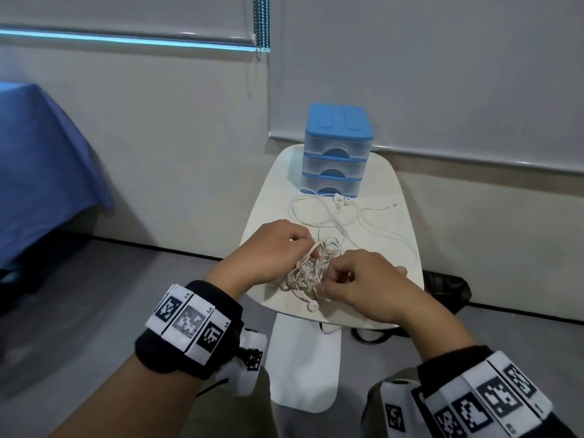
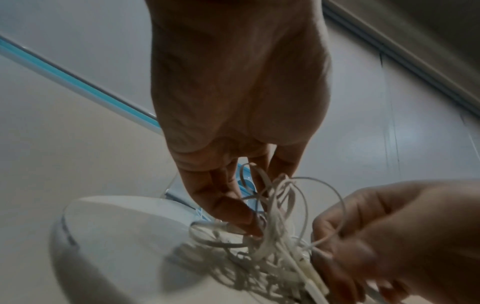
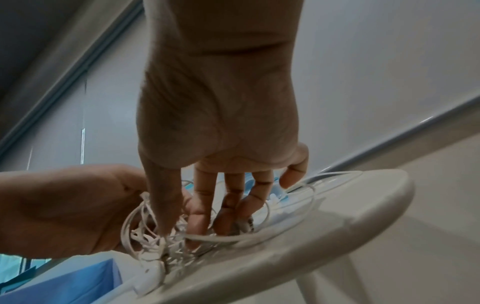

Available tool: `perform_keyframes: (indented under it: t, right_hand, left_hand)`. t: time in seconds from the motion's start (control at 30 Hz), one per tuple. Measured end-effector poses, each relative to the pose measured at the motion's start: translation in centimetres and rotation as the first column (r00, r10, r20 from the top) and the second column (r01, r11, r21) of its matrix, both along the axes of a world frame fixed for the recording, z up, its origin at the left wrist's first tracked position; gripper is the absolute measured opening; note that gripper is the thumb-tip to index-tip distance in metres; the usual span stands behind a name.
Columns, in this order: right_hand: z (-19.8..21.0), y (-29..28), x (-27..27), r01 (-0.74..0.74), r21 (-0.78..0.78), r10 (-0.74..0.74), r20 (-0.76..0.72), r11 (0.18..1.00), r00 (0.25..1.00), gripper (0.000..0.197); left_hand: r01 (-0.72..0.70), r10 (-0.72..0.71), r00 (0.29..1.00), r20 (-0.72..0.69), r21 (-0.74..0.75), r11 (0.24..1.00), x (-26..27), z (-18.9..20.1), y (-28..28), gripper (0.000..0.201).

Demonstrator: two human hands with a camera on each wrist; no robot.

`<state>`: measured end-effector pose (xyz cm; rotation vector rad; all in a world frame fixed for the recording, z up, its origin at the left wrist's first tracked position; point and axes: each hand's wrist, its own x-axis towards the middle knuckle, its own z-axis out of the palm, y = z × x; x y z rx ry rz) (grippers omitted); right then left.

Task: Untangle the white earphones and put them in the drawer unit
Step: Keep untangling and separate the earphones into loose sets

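Both hands are in the lower middle of the head view, working on a tangled wad of white earphones [image 1: 308, 270] that sits on the near part of the small white worktop [image 1: 271, 197]; the left hand [image 1: 275, 251] has its fingers [image 2: 233, 207] curled down into the knot with a flat loop of cable hooked over one of them; the right hand [image 1: 363, 284] pinches a strand at the right edge of the wad, fingers [image 3: 197, 214] bent and pressed together on the cable. One earbud [image 1: 313, 306] dangles out of the tangle at the front edge of the worktop, just below the right hand.

Further up the frame a second, looser white cable [image 1: 319, 213] lies spread out on the worktop, its buds right in front of the drawer unit [image 1: 338, 150]; that's a blue-topped, three-drawer clear plastic thing at the far end of the worktop, all three drawers pushed in. Blue cloth [image 1: 41, 159] covers something at the left edge; pale roller blinds [image 1: 442, 74] hang behind.
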<state>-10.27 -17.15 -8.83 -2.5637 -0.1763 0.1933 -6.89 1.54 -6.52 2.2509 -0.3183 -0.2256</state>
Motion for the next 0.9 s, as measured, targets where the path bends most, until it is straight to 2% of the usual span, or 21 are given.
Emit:
perform_keyframes:
  t: [0.07,0.17,0.27,0.37,0.47,0.53,0.6,0.67,0.7,0.73,0.77,0.83,0.9]
  right_hand:
    - [-0.1,-0.3,0.2,-0.023,-0.001,0.022,-0.024,1.0,0.999,0.024]
    - [-0.5,-1.1,0.4,-0.05,0.194,0.068,-0.087,0.98,0.994,0.017]
    - [-0.7,-1.7,0.1,-0.024,0.376,0.091,-0.161,0.926,0.983,0.017]
    - [-0.8,-2.7,0.3,0.032,0.508,0.067,-0.175,0.861,0.982,0.022]
    - [-0.4,-3.2,0.1,0.066,0.596,0.074,-0.207,0.801,0.976,0.013]
    - [-0.3,-3.1,0.0,0.102,0.663,0.064,-0.222,0.742,0.973,0.014]
    - [-0.2,-2.8,0.4,0.133,0.709,0.059,-0.239,0.692,0.969,0.038]
    - [-0.1,-2.6,0.8,0.131,0.692,0.057,-0.243,0.71,0.968,0.057]
    - [0.0,-2.5,0.9,0.124,0.666,0.059,-0.245,0.736,0.968,0.053]
    - [0.0,-2.4,0.9,0.123,0.651,0.064,-0.256,0.749,0.965,0.04]
    - [0.0,-2.5,0.8,0.128,0.646,0.063,-0.264,0.753,0.963,0.027]
    - [0.1,-2.5,0.7,0.145,0.655,0.05,-0.27,0.742,0.962,0.004]
    - [0.2,-2.6,0.7,0.16,0.674,0.037,-0.267,0.721,0.963,0.012]
  left_hand:
    - [0.034,-0.037,0.998,0.053,0.054,0.998,-0.1,0.0,0.1,0.023]
    - [0.121,-0.137,0.985,0.107,0.145,0.982,-0.1,0.1,0.1,0.022]
    - [0.196,-0.251,0.952,0.176,0.28,0.94,0.3,-0.2,-0.4,0.022]
    - [0.196,-0.29,0.936,0.198,0.391,0.899,0.5,-0.1,-1.0,0.017]
    - [0.194,-0.331,0.906,0.263,0.436,0.879,0.8,0.3,-1.4,0.009]
    - [0.217,-0.33,0.898,0.289,0.36,0.907,1.2,0.6,-1.3,0.007]
    - [0.259,-0.351,0.887,0.302,0.304,0.917,1.5,0.9,-1.2,0.008]
    - [0.323,-0.407,0.862,0.303,0.291,0.901,1.5,1.0,-1.4,0.01]
    - [0.339,-0.417,0.856,0.307,0.277,0.899,1.5,1.1,-1.6,0.009]
    - [0.328,-0.399,0.861,0.315,0.255,0.91,1.4,1.2,-1.7,0.007]
    - [0.297,-0.355,0.875,0.33,0.214,0.931,1.5,1.2,-1.7,0.005]
    - [0.202,-0.202,0.917,0.345,0.036,0.979,1.4,1.1,-1.9,0.009]
    - [0.116,-0.067,0.95,0.304,-0.147,0.982,1.0,0.7,-2.5,0.01]
